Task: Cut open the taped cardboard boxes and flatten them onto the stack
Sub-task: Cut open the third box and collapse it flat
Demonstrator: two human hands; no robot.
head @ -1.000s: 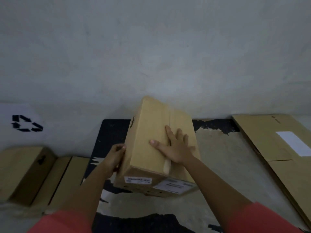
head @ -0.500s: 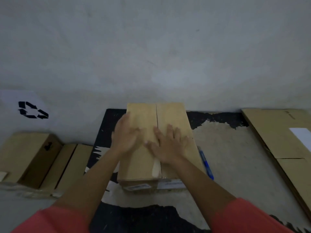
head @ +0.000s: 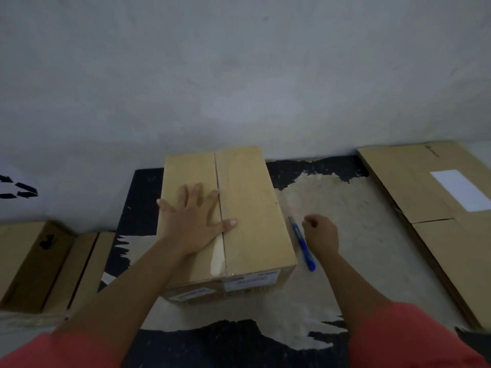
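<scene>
A closed cardboard box (head: 252, 213) lies flat on the worn black mat (head: 140, 197), its top seam running away from me with clear tape along it. My left hand (head: 194, 221) presses flat on the box's left flap, fingers spread. A blue utility knife (head: 303, 243) lies on the floor just right of the box. My right hand (head: 321, 235) hovers beside the knife with fingers loosely curled, holding nothing. A stack of flattened cardboard (head: 430, 208) with a white label lies at the right.
Two more brown boxes (head: 34, 261) stand at the left by the wall, under a recycling symbol (head: 16, 189). A grey wall rises right behind the box. Bare worn floor (head: 358, 261) lies between the box and the flat stack.
The box went from tilted in both hands to lying flat. My left hand now presses its top, and my right hand has left the box and moved right, down beside the knife.
</scene>
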